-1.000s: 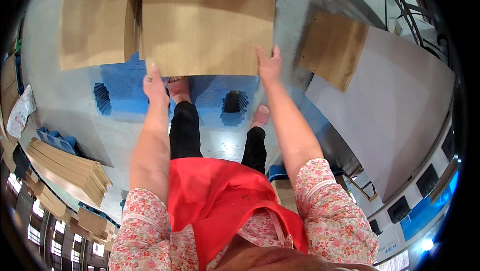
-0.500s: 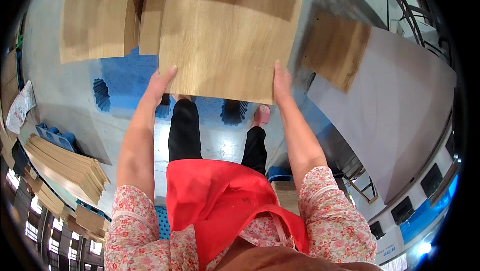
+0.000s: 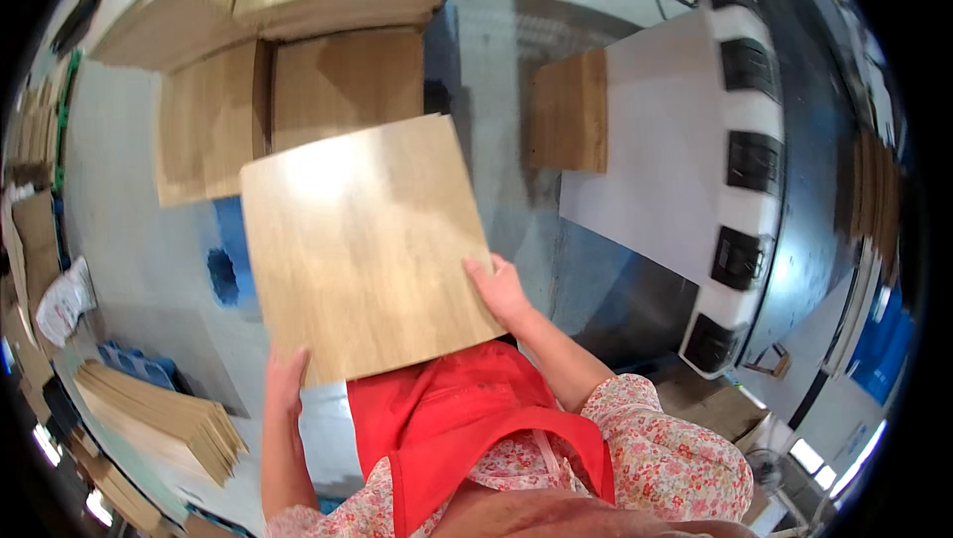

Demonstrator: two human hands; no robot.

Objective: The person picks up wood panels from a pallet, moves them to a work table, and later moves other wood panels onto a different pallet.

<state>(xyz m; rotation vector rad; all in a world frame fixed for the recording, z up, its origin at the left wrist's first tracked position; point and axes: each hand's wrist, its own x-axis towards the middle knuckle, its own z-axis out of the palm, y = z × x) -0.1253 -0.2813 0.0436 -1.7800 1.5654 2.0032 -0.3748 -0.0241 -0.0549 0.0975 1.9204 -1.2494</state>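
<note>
Left hand (image 3: 286, 377) and right hand (image 3: 503, 292) grasp a wooden panel (image 3: 362, 250) at seven and four o'clock. From them, it extends toward eleven.

Our left forearm (image 3: 288, 459), bare, runs nearly straight ahead, and our left hand (image 3: 286, 381) is closed in a grip, its thumb (image 3: 301, 360) uppermost and the other fingers mostly hidden. Our right forearm (image 3: 564, 354), bare too, slants forward and inward; our right hand (image 3: 503, 295) sits farther ahead than the left, also gripping, its thumb (image 3: 480, 274) laid on top. Our 2 hands are well apart.
</note>
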